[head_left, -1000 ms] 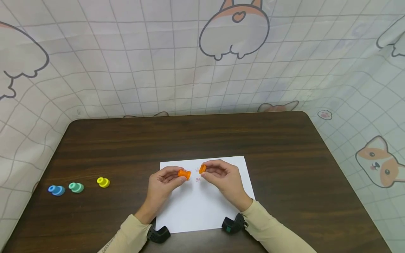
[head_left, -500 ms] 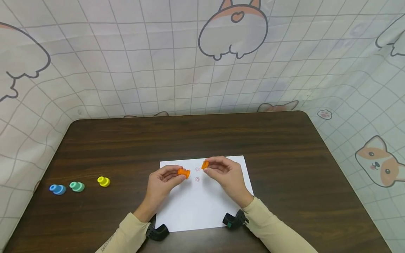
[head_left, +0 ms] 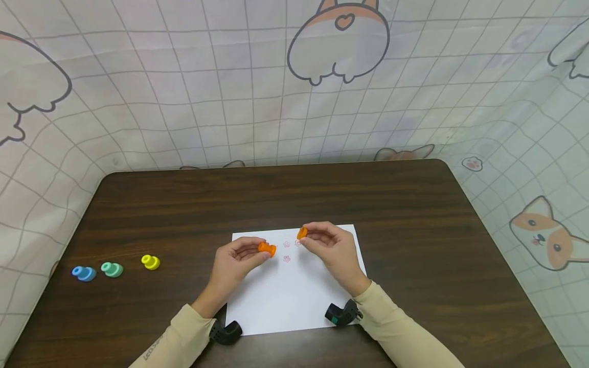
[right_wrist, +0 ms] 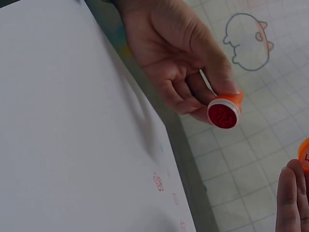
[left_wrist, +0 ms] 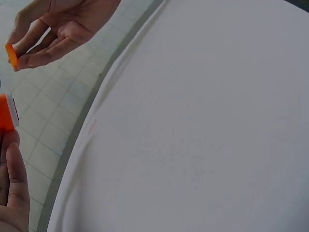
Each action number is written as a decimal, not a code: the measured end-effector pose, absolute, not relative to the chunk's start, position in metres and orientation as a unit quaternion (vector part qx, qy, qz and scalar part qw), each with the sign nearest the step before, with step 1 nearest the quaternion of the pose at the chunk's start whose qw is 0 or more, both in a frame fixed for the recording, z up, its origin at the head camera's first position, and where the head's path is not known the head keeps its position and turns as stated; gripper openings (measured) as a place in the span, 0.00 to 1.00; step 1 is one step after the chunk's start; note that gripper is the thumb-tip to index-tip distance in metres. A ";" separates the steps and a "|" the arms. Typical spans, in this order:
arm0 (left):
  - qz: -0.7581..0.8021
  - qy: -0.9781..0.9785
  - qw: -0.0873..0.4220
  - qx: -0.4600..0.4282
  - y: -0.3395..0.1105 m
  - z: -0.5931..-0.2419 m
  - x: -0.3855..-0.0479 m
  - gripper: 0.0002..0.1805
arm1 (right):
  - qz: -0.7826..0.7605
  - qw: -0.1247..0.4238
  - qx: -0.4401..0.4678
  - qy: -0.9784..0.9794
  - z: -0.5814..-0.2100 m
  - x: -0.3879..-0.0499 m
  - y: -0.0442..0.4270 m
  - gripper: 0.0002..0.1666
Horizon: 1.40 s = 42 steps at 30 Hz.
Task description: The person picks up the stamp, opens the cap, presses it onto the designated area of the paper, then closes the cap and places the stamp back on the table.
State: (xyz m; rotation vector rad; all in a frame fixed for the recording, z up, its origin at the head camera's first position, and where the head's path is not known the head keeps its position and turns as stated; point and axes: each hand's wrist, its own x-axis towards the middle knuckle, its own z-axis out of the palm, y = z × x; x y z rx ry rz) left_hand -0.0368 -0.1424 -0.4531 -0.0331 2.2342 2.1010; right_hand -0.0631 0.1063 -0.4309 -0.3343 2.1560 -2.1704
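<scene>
Above the paper, my left hand pinches an orange stamp between thumb and fingertips. The stamp's red face shows in the right wrist view, with a white rim around it. My right hand pinches the small orange stamp cap, apart from the stamp and to its right. Beneath both hands lies a white sheet of paper. It bears several small red flower prints, one of them partly behind the right hand's fingers.
On the left of the dark wooden table sit a blue stamp, a green stamp and a yellow stamp. A checked curtain with corgi drawings hangs behind and beside the table.
My right hand has moved slightly away and to the right with the cap, widening the gap to the stamp. Another red print shows near its fingers. The left hand has barely moved.
</scene>
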 end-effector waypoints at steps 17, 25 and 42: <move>0.609 0.792 0.042 0.000 -0.149 -0.448 -0.041 0.20 | -0.703 0.026 -0.110 0.702 -0.429 -0.065 0.109 0.19; 0.557 0.829 0.043 0.011 -0.149 -0.446 -0.043 0.17 | -0.702 0.019 -0.111 0.703 -0.428 -0.066 0.110 0.19; 0.477 0.876 0.032 0.071 -0.141 -0.449 -0.050 0.15 | -0.704 -0.012 -0.112 0.702 -0.422 -0.071 0.119 0.19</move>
